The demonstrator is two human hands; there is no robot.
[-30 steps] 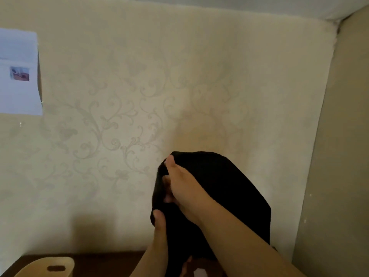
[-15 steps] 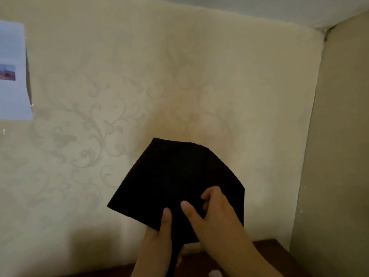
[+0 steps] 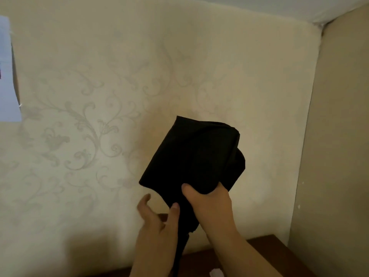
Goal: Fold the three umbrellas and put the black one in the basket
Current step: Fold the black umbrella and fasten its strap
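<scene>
**Black umbrella held up before the wall**

I see the black umbrella (image 3: 191, 156) raised in front of the patterned wall (image 3: 119, 96), above the dark bench (image 3: 269, 250). Right hand (image 3: 209, 204) grips its bunched canopy from below. Left hand (image 3: 157, 222) is beside the umbrella, fingers loosely spread, thumb touching the fabric. White paper (image 3: 7, 76) hangs on the wall, far left of the umbrella.

Dark wooden table (image 3: 269, 254) – small white object (image 3: 216, 273) at near edge.
</scene>
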